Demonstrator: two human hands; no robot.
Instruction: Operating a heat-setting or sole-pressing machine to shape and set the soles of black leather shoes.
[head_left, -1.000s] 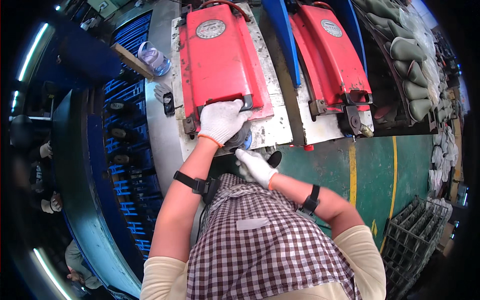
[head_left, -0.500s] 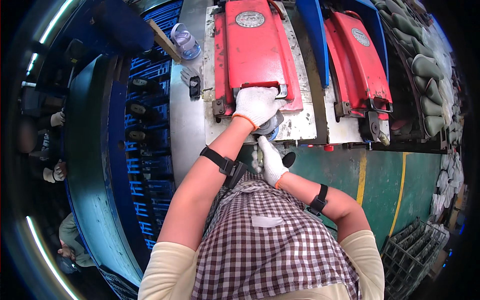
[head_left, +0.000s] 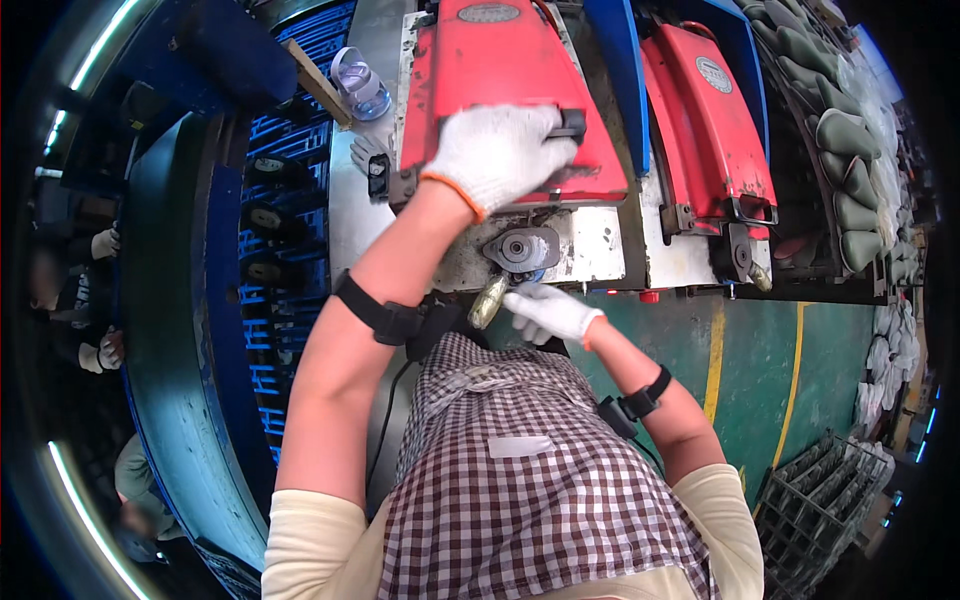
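Note:
My left hand [head_left: 500, 155], in a white knit glove with an orange cuff, is closed around the dark handle [head_left: 570, 125] at the front of a red machine cover [head_left: 500, 70]. The cover's front edge is raised and tilted up toward me. Below it, on the pale worn plate [head_left: 590, 240], sits a grey metal clamp piece [head_left: 521, 248] with a round centre. A lever grip [head_left: 488, 302] wrapped in shiny yellowish film sticks out from it toward me. My right hand [head_left: 552, 311], gloved too, is just right of that grip, its fingers apart and nothing visible in them.
A second red-covered machine [head_left: 708, 120] between blue panels stands to the right. Grey-green moulded pieces [head_left: 848, 133] fill a rack beyond it. At left are a clear bottle [head_left: 360, 85], a grey glove [head_left: 370, 152] and blue racks [head_left: 265, 190]. A wire crate [head_left: 825, 500] rests on the floor.
The red cover's front has lifted, with my left hand still at its handle, exposing the grey clamp piece. My right hand has let go of the lever grip, which has swung left.

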